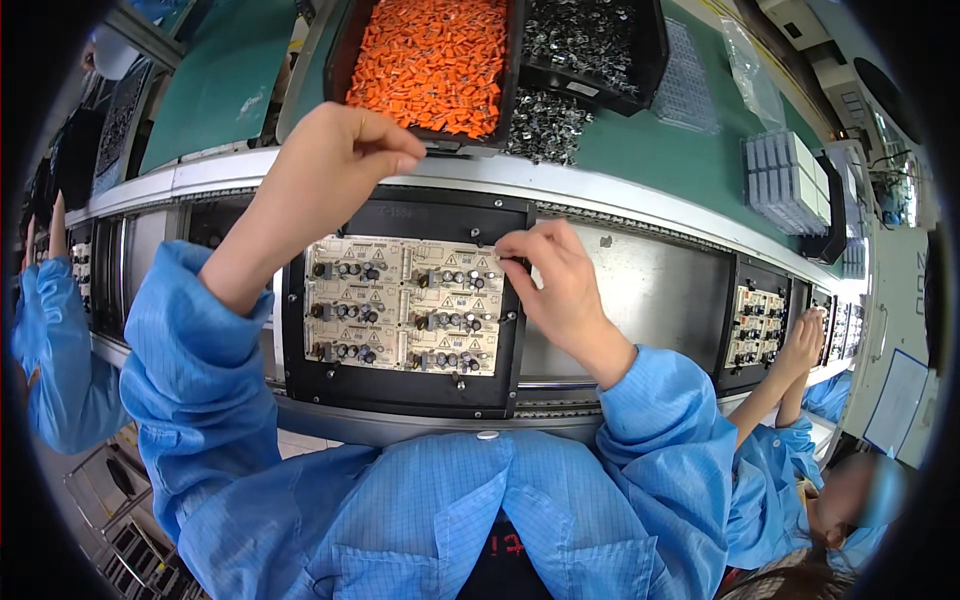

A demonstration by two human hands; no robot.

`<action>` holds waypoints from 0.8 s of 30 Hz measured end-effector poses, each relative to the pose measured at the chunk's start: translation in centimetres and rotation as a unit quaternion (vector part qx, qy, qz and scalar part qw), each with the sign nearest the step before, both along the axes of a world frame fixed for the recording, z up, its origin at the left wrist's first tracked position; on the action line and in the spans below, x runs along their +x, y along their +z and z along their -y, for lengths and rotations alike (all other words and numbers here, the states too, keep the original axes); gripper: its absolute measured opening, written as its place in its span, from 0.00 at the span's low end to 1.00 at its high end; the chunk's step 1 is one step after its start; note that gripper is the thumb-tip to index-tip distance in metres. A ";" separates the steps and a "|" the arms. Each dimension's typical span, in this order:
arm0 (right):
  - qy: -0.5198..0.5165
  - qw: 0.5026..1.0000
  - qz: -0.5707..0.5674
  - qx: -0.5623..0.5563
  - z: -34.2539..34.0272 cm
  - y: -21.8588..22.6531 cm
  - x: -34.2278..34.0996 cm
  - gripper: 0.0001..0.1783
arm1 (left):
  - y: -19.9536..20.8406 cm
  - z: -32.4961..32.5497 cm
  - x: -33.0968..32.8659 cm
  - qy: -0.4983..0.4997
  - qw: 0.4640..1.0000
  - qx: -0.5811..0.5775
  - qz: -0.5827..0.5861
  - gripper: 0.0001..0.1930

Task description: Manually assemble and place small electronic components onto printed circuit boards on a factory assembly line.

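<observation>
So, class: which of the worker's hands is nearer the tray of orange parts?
Left. The left hand is raised at the front edge of the tray of orange parts; the right hand is lower, on the circuit board panel.

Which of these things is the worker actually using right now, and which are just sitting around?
In use:
left hand at the bin of orange parts
right hand pinching at the panel of circuit boards
black carrier frame

Sitting around:
bins of grey metal parts
stack of clear trays
neighbour's board
</observation>
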State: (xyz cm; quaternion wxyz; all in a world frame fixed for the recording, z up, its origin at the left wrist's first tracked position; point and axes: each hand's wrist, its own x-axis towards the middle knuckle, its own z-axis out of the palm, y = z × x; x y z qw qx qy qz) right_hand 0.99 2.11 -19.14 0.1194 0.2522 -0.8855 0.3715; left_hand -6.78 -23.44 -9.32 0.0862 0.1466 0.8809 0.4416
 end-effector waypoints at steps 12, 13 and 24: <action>-0.146 0.981 -0.122 0.039 -5.1 0.1 -6.5 0.13 | -0.9 -0.7 4.2 -0.010 0.987 -0.050 0.151 0.07; -0.133 0.987 -0.091 0.019 -5.6 -0.3 -7.3 0.13 | -1.1 -1.0 4.5 -0.018 0.989 -0.054 0.139 0.07; -0.123 0.983 0.101 -0.086 -6.0 0.5 -8.7 0.12 | -4.4 -2.2 6.0 -0.066 0.982 -0.174 -0.029 0.07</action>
